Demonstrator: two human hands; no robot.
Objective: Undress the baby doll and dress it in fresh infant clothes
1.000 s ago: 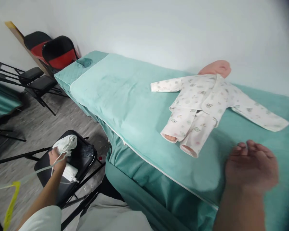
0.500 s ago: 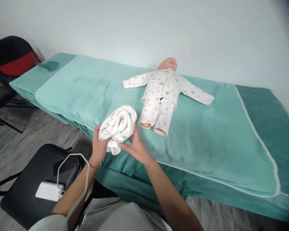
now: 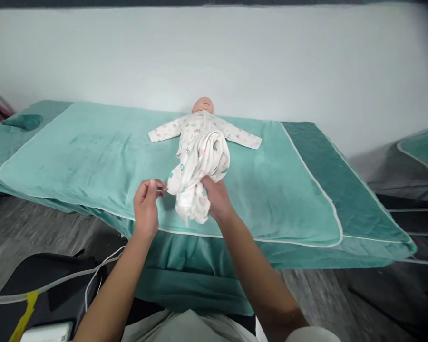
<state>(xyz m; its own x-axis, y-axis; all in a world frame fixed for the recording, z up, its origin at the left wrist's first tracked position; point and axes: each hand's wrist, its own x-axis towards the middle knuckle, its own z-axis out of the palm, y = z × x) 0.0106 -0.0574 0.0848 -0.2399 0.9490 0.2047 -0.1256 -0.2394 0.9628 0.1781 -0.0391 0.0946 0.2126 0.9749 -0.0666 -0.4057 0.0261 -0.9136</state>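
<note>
My right hand (image 3: 217, 198) grips a bunched white printed baby garment (image 3: 199, 175) and holds it up over the near edge of the bed. My left hand (image 3: 147, 204) is just left of it, fingertips pinched on a corner of the same cloth. Behind the bundle, a baby doll (image 3: 204, 105) in white printed pyjamas (image 3: 199, 129) lies on its back on the teal blanket (image 3: 92, 156), arms spread, head toward the wall. The bundle hides the doll's legs.
The bed (image 3: 360, 204) runs along a pale wall. A black chair (image 3: 39, 285) at lower left carries a white box (image 3: 46, 332) and a white cable (image 3: 92, 273). A small teal pillow (image 3: 21, 121) lies at the bed's left end. Grey floor at right.
My left hand lifted the garment from the chair and brought it over the bed. My right hand then took hold of it, and the bundle has started to loosen and hang down.
</note>
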